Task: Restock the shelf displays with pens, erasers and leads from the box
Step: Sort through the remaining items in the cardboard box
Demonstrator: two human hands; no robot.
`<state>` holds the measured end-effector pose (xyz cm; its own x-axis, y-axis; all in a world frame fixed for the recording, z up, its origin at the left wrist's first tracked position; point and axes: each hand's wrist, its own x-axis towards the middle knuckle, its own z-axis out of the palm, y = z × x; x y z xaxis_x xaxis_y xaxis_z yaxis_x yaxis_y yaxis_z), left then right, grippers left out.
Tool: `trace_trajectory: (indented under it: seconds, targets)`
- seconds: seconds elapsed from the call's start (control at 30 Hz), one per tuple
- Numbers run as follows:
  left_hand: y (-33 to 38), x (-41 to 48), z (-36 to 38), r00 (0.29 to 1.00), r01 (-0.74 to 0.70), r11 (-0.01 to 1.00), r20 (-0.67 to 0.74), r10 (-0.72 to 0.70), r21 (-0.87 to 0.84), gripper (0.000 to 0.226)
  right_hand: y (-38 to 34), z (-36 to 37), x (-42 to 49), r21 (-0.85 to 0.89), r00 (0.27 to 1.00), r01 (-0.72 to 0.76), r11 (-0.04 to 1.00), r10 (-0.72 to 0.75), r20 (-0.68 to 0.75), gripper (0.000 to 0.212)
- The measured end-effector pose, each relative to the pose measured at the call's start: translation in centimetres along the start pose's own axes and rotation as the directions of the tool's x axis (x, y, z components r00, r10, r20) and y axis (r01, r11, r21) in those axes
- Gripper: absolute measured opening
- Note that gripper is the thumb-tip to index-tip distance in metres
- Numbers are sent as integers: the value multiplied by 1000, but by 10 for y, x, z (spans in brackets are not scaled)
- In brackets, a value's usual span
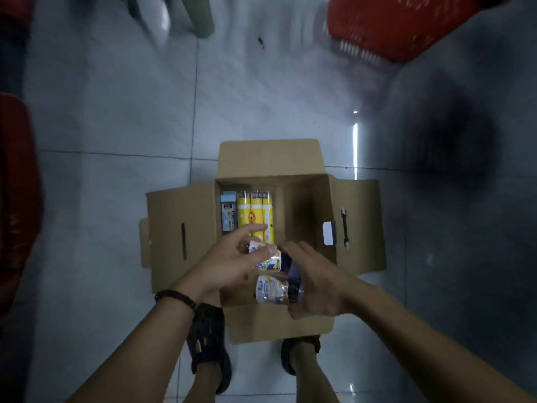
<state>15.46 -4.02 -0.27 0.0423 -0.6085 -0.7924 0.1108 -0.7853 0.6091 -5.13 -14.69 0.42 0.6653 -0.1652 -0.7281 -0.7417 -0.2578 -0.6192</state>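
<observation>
1. Left hand pinches a white printed pack; right hand is curled round a second pack. Both are over the box's near side.
2. Cardboard box on the floor, flaps open.
3. Inside, far-left: three yellow tubes side by side, with a grey-blue pack touching their left.
4. Red basket far right, blurred.

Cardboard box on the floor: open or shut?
Open. The cardboard box has its flaps folded outward; yellow packs show inside.
</observation>
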Motion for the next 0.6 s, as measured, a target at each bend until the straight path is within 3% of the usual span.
trace_trajectory:
  seconds: [0.1, 0.27, 0.43, 0.6]
  targets:
    - [37, -73, -22, 998, 38, 989, 58, -29, -143, 38, -72, -34, -49, -83, 997, 67, 994, -70, -28, 125]
    - [101, -217, -45, 989, -97, 914, -139, 44, -395, 31, -204, -89, -146, 7, 968, 207, 978, -204, -145, 116]
    - [148, -365, -44, 941, -289, 771, -316, 120, -568, 34, -327, -104, -226, 276, 911, 350, 895, -256, -323, 89]
    - [174, -494, -17, 796, -528, 540, -603, 46, -656, 42, -437, -68, -280, 588, 913, 384, 712, -199, -356, 85]
